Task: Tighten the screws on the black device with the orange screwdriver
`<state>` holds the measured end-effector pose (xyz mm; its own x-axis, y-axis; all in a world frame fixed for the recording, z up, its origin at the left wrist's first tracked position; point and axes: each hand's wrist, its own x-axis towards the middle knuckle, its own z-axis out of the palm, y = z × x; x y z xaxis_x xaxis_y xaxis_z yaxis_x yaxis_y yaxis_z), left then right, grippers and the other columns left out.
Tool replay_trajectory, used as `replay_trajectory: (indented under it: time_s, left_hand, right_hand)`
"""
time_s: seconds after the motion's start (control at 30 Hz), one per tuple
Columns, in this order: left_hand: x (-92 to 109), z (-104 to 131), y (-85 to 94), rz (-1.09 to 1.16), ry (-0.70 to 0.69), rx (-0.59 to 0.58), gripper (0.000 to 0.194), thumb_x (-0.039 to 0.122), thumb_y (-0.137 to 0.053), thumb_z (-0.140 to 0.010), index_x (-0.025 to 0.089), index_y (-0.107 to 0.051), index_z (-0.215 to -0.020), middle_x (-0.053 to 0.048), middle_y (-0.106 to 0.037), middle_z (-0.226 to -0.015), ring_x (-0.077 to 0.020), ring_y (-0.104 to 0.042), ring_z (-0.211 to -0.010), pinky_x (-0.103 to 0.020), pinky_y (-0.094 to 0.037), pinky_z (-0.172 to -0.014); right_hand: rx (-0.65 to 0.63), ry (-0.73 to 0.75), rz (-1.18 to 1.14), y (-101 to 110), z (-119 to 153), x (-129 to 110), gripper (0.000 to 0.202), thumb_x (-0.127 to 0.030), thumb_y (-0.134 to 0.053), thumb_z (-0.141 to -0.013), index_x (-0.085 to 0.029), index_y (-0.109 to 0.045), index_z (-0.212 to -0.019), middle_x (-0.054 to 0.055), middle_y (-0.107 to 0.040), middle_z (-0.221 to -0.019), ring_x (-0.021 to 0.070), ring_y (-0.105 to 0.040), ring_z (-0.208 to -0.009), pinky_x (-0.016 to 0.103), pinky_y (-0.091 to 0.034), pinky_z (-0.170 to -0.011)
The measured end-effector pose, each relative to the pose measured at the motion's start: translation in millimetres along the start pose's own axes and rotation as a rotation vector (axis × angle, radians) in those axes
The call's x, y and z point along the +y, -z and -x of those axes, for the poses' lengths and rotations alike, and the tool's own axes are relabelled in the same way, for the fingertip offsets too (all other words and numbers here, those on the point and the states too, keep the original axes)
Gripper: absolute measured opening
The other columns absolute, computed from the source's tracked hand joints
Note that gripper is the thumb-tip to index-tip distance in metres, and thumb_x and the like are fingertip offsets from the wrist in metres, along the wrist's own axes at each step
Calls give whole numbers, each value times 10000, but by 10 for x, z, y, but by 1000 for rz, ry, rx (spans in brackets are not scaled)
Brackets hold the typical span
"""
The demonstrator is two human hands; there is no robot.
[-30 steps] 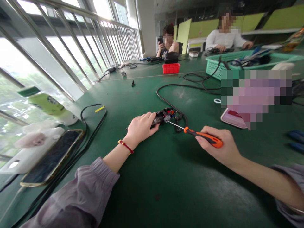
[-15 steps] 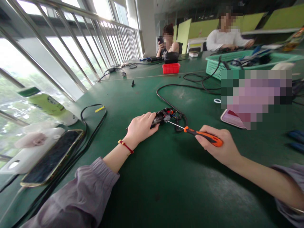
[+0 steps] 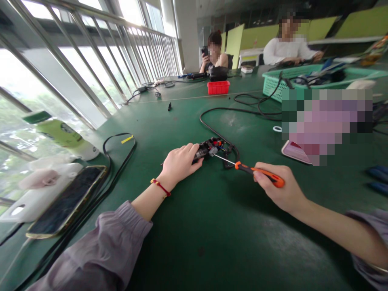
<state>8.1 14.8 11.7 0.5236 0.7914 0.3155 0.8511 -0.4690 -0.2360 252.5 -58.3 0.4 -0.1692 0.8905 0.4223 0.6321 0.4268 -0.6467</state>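
My left hand (image 3: pixel 181 162) is wrapped round a black device (image 3: pixel 201 152) lying on the green table (image 3: pixel 182 226). Small red, grey and blue parts and thin wires show at the device's right end. My right hand (image 3: pixel 280 188) grips the orange and black handle of a screwdriver (image 3: pixel 263 175). The screwdriver's thin metal shaft points left, and its tip meets the grey part of the device. A black cable (image 3: pixel 212 130) curves behind the device and round its right side.
At the left lie a phone (image 3: pixel 68 202), a white object (image 3: pixel 18 202) and a bottle (image 3: pixel 65 137). A red basket (image 3: pixel 218 87) and a green basket (image 3: pixel 273 87) stand farther back. Two people (image 3: pixel 216 56) (image 3: pixel 286 50) sit across the table. Metal railing (image 3: pixel 121 52) borders the left.
The fingers of my right hand have shifted slightly on the screwdriver handle. The device and my left hand look unmoved.
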Motion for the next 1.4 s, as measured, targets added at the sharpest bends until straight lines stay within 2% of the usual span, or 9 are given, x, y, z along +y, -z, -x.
replay_trajectory:
  time_s: [0.13,0.3,0.43,0.6,0.87,0.97,1.1,1.17,1.4]
  left_hand:
    - [-2,0,-8,-11,-10,18,330,387,-383,-859,164,-500,-1072,-43,-610,-916,-189,-600,-788,-283,-427,-584]
    - [-1,-3,-4,-7,-3,-2,329,387,-382,-859,170,-497,-1079,-47,-613,-933,-184,-600,-796,-277,-427,-588]
    - [3,-2,6,-8,5,-11,328,385,-378,-860,173,-498,-1080,-49,-615,-935,-180,-600,-801,-271,-426,-595]
    - [2,0,4,-3,-3,-2,334,389,-384,-858,170,-496,-1084,-48,-614,-934,-188,-602,-802,-283,-428,-592]
    - [-1,-3,-7,4,1,7,330,395,-390,-858,173,-498,-1077,-46,-615,-931,-187,-602,-798,-274,-419,-588]
    - [-2,1,-8,-3,-3,11,331,393,-390,-860,169,-497,-1078,-44,-614,-928,-187,-602,-799,-276,-422,-588]
    - [-5,4,-14,-14,-9,18,331,391,-383,-862,167,-493,-1080,-42,-613,-933,-183,-600,-796,-273,-416,-586]
    - [-7,3,-18,-15,-9,20,331,393,-383,-861,168,-492,-1078,-40,-614,-931,-182,-600,-791,-272,-411,-584]
    - [-8,0,-24,-20,-14,24,322,389,-378,-862,169,-492,-1068,-30,-614,-918,-182,-600,-783,-278,-401,-568]
  right_hand:
    - [35,69,-32,-4,4,-33,80,-193,-522,-752,-212,-495,-679,-27,-504,-592,100,-452,-507,245,-354,-502]
    - [35,63,-41,8,4,-20,50,-192,-544,-738,-219,-503,-729,-34,-526,-603,101,-454,-506,244,-357,-501]
    - [-26,16,-35,14,-1,24,205,-295,-488,-803,-204,-497,-619,-45,-443,-478,92,-418,-437,251,-327,-477]
    - [-122,37,-174,-9,12,126,362,-425,-309,-845,-199,-516,-652,11,-532,-562,133,-469,-502,282,-343,-506]
    - [-2,5,-83,-1,31,53,223,-271,-392,-820,-213,-398,-605,-42,-384,-477,106,-371,-431,267,-282,-460]
    - [117,40,-111,-1,29,34,53,-220,-484,-763,-212,-444,-730,-38,-441,-586,106,-409,-487,259,-325,-482]
    - [234,56,-131,-10,22,51,98,-215,-530,-748,-213,-467,-825,-16,-499,-672,129,-480,-573,282,-391,-564]
    - [206,53,-119,-7,15,53,58,-236,-518,-771,-210,-473,-745,-18,-489,-627,123,-468,-550,275,-375,-541]
    - [36,2,-78,2,5,43,329,-288,-433,-833,-200,-424,-517,-27,-410,-457,95,-391,-422,261,-292,-438]
